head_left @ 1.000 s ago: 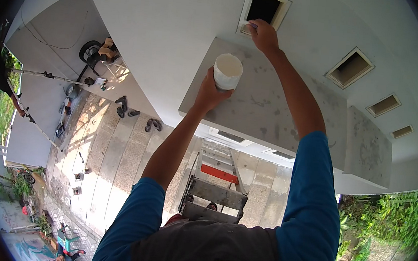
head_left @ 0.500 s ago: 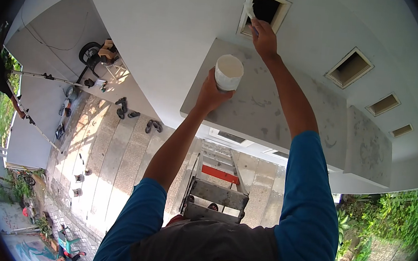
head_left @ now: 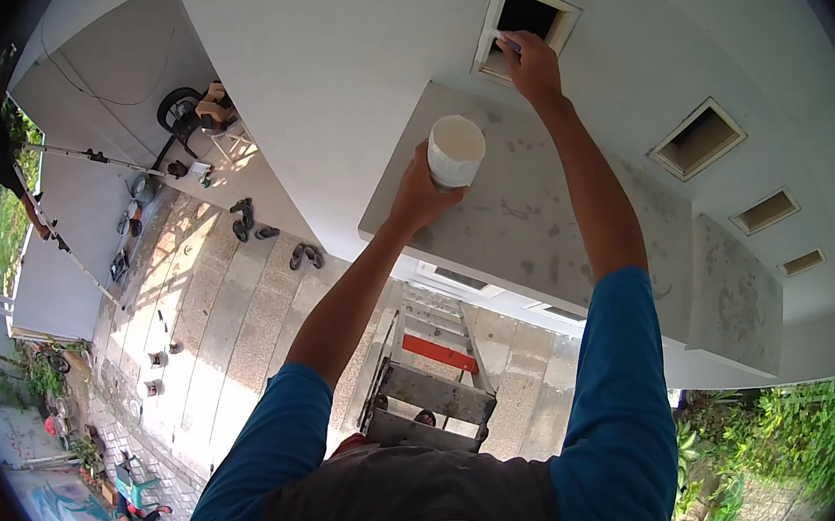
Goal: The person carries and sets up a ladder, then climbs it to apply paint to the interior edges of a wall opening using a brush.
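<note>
My left hand (head_left: 422, 193) grips the white cup (head_left: 455, 151) from below, upright, mouth facing me, over the grey ledge (head_left: 543, 212). My right hand (head_left: 530, 62), arm stretched, pinches a small tool (head_left: 508, 43) whose shape I can't make out, against the vent (head_left: 526, 20) frame's lower edge. Open wall lies around the vent; the ladder (head_left: 431, 382) stands below me.

We find no words, labels, brands or numbers that we can read, neither on the white cup (head_left: 455, 151) nor on the ladder (head_left: 433, 378).
</note>
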A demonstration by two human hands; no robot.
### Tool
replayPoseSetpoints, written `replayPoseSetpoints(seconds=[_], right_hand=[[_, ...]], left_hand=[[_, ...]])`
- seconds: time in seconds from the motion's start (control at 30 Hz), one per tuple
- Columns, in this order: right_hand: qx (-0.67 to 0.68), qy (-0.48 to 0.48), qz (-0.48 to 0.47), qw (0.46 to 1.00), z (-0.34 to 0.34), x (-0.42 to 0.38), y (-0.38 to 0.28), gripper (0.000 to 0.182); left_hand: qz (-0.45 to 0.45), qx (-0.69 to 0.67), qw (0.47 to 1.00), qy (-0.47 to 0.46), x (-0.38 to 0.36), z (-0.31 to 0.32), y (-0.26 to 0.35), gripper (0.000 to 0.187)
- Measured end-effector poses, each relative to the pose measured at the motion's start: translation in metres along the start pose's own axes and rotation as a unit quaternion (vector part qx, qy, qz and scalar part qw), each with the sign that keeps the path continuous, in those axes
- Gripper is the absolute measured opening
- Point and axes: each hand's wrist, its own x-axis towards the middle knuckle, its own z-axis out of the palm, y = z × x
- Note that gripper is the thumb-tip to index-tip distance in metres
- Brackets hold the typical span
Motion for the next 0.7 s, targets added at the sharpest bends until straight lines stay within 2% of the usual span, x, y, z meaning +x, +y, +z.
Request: replayPoseSetpoints(seconds=[0.03,0.1,0.17,0.3,0.43,0.5,0.63,0.7], right_hand=[[0.001,-0.001,0.002,1.000,-0.004,0.007,-0.001,0.022],[-0.009,0.148,-0.087,0.985,-0.010,0.013,-0.001,0.021],[-0.022,0.170,-0.110,0.979,-0.008,0.009,-0.001,0.022],[-0.052,0.111,-0.100,0.987,0.019,-0.029,0.005,0.024],[-0.008,0.072,-0.075,0.995,0.036,-0.062,0.008,0.023],[0.004,-0.012,-0.035,0.999,0.038,-0.075,0.008,0.022],[0.011,-0.053,-0.012,0.998,0.034,-0.069,0.008,0.022],[-0.021,-0.122,0.030,0.992,0.021,-0.051,0.005,0.021]], left_hand=[[-0.002,0.001,1.000,-0.001,0.000,0.000,0.000,0.086],[-0.006,-0.013,1.000,-0.008,0.000,0.000,0.000,0.088],[-0.006,-0.009,1.000,-0.006,0.001,0.000,0.001,0.087],[-0.018,-0.009,1.000,-0.009,0.000,-0.001,0.006,0.085],[0.011,0.007,1.000,0.000,0.001,-0.001,0.003,0.085],[-0.005,-0.010,1.000,-0.010,0.000,-0.001,0.004,0.085],[-0.007,0.000,1.000,-0.002,0.001,-0.002,0.007,0.085],[-0.022,-0.001,1.000,-0.008,0.000,-0.002,0.007,0.085]])
